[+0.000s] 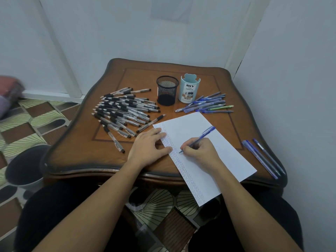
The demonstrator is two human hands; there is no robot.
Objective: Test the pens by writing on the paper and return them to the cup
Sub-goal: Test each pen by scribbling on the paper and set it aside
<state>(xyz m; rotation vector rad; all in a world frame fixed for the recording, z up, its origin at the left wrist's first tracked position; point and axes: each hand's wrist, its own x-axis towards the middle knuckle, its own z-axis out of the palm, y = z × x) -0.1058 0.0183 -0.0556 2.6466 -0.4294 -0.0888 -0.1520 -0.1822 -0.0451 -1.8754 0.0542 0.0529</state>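
- One view only, from the head camera, looking down over both forearms onto a wooden table (pixel 76 153).
- The right hand (pixel 199 151) pinches a blue pen (pixel 201 136) between thumb and first fingers, the rest curled under. Its tip is down on the paper (pixel 190 124), beside a column of small blue marks along the sheet's left edge.
- The left hand (pixel 148 147) lies flat, fingers straight and a little spread, fingertips pressing that left edge.
- To do this stroke well, I'd say: light pressure, a short mark in the bare space beside the column, and a firm left-hand press so the sheet (its near corner overhangs the table) does not swivel.
- For the return, a black mesh cup (pixel 167 90) and a pale blue organizer (pixel 190 89) stand just beside each other at the far side. I cannot tell which one takes this pen (the loose blue pens (pixel 209 104) lie next to the organizer, which hints at it).
- A heap of black-grip pens (pixel 123 110) lies left of the mesh cup, and three pens (pixel 263 157) lie apart near the right edge.
- Hard to make out: whether ink is flowing at the tip, what the marks say, and the organizer's inside, which is hidden by its wall. The mesh cup looks empty, though its dark bottom is hard to read.
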